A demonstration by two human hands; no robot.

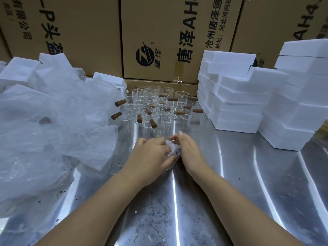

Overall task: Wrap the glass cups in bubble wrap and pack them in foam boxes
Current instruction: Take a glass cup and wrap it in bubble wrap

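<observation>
A glass cup wrapped in bubble wrap (pixel 173 150) lies on the steel table (pixel 230 174) between my hands. My left hand (pixel 150 153) grips it from the left, thumb under the bundle. My right hand (pixel 188 150) cups it from the right with fingers curled over the top. Most of the cup is hidden by the wrap and my fingers. Behind them stand several bare glass cups (pixel 156 103) with brown wooden handles.
A heap of bubble wrap sheets (pixel 53 125) covers the left of the table. Stacks of white foam boxes (pixel 239 96) rise at the right, more foam pieces (pixel 19 71) at the far left. Cardboard cartons (pixel 159 41) wall off the back.
</observation>
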